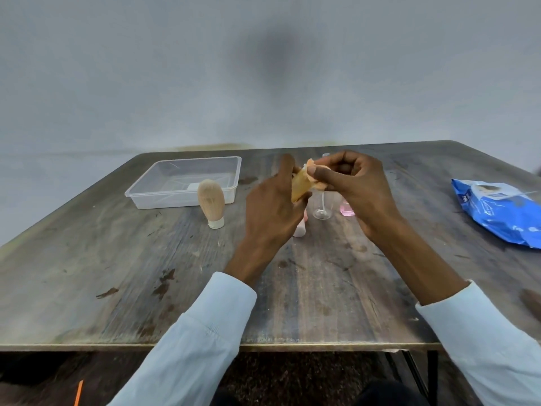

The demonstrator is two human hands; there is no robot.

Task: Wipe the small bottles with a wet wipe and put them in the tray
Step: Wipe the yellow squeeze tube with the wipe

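Both hands are working above the table: the left hand (273,206) is gripping a tan bottle (300,186) while the right hand (348,183) is pinching a wipe (317,183) around it. Wiping looks underway; next it needs carrying left to the empty tray (187,197) beyond.

Worn, stained dark wooden table (205,273) carries: clear rectangular plastic tray (164,197), far left; tan squeeze bottle (211,200) standing cap-down just before it; pale pink small bottle (300,230), clear pump bottle (322,208) and pink bottle (347,208) near centre; blue wet-wipe packet (503,216), right.
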